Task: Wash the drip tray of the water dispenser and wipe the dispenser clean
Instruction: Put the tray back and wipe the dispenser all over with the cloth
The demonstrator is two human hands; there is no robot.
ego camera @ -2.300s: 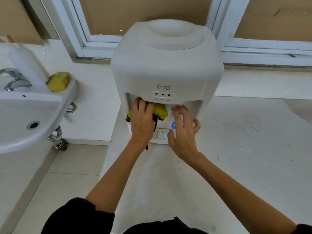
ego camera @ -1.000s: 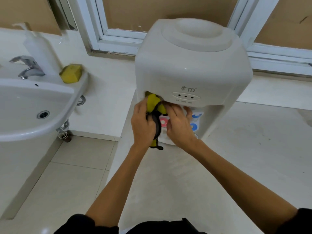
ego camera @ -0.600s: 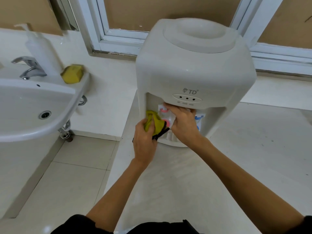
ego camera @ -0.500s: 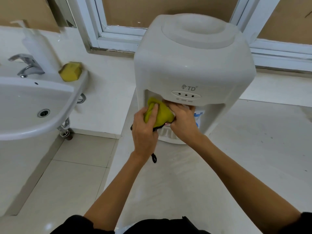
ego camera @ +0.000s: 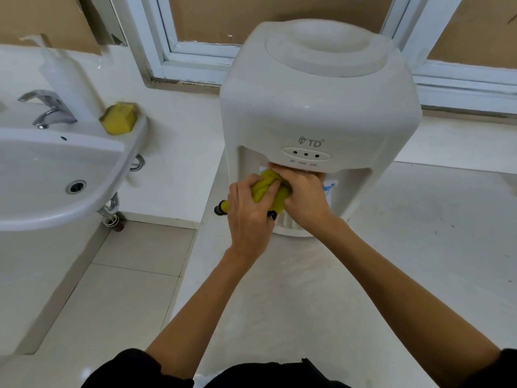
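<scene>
A white tabletop water dispenser (ego camera: 319, 107) stands on a pale counter (ego camera: 419, 247) under the window. Both hands are in its tap recess. My left hand (ego camera: 249, 214) grips a bunched yellow cloth (ego camera: 268, 189) with black edging. My right hand (ego camera: 305, 194) closes on the same cloth from the right and presses it up under the front panel. Below my hands a strip of the white drip tray (ego camera: 288, 224) shows in place. A bit of the blue tap (ego camera: 328, 187) peeks out to the right; the other tap is hidden.
A white sink (ego camera: 56, 175) with a chrome faucet (ego camera: 49, 110) hangs at the left. A yellow sponge (ego camera: 119, 119) sits on its rim beside a white soap bottle (ego camera: 65, 79). Tiled floor lies between sink and counter. White window frames run behind.
The cloth went up and down inside the recess over the last second. Both hands now squeeze it together under the panel, and the red tap is covered.
</scene>
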